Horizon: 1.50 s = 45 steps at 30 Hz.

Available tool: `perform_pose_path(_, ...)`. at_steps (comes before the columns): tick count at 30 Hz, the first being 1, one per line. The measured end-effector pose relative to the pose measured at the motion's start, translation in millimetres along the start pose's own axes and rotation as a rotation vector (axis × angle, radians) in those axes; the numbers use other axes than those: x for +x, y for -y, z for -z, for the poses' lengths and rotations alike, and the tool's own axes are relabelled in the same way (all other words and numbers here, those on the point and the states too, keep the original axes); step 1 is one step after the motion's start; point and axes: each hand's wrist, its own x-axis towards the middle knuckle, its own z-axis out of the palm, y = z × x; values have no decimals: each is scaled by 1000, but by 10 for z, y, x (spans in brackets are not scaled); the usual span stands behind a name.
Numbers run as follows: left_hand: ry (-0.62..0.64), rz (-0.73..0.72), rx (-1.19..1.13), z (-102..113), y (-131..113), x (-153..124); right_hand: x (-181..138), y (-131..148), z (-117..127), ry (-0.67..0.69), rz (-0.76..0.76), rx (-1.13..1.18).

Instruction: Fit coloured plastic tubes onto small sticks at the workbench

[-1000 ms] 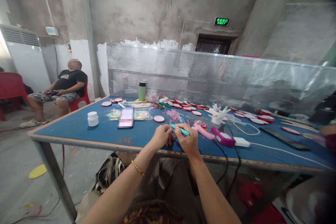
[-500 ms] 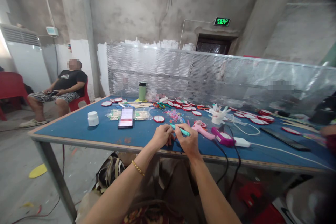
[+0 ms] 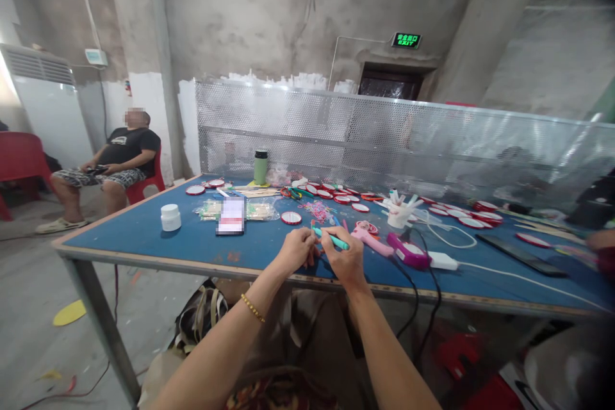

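Note:
My right hand (image 3: 344, 260) is closed round a teal pen-like tool (image 3: 331, 238), its tip pointing left toward my left hand (image 3: 298, 248). The left hand is curled and pinches something small that I cannot make out, right beside the tool's tip. Both hands rest at the near edge of the blue table (image 3: 144, 234). A pink glue gun (image 3: 372, 238) lies just right of my right hand, and a magenta device (image 3: 408, 250) with black cables sits beyond it.
Red-rimmed round discs (image 3: 291, 217), a white jar (image 3: 170, 217), a green bottle (image 3: 260, 166), a cup of sticks (image 3: 398, 211), scissors and wooden sticks lie across the table. A perforated metal screen (image 3: 384, 141) backs it. A person (image 3: 115, 160) sits on a red chair at left.

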Motion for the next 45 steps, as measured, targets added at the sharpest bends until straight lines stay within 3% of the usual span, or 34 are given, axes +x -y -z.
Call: perform_pose_path(45,1,8,2,0,14,9,1,-9,3,-14,4,-24)
